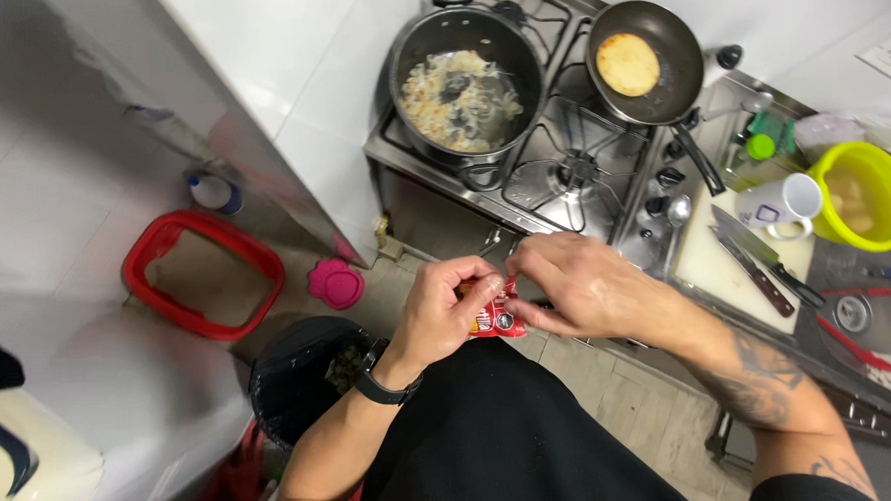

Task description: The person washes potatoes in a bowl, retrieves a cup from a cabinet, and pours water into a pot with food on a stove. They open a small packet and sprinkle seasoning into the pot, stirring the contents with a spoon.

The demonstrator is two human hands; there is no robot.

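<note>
Both hands meet in front of the person's waist, above the tiled floor and just short of the stove, pinching a small red foil sachet (pixel 495 316) between them. The left hand (pixel 446 316) closes its fingers on the sachet's left side, thumb over the top edge, while the right hand (pixel 578 293) closes its fingers on the upper right corner; the opposed grips on one edge look suited to tearing the packet open, and holding it away from the burners would keep the work clear of the heat. The black bin with its dark liner (pixel 306 372) stands just below and left of the hands. On the steel gas stove (pixel 562 175), the dark deep pot of pale chopped onion (pixel 463 84) sits on the back left burner, and the black frying pan with a round golden flatbread (pixel 648 61) sits to its right, handle turned toward the surface. There, a white cutting board (pixel 712 264) carries two dark-handled knives (pixel 761 257) laid flat, beside a white mug (pixel 786 204) and a yellow-green plastic bowl (pixel 869 194).
</note>
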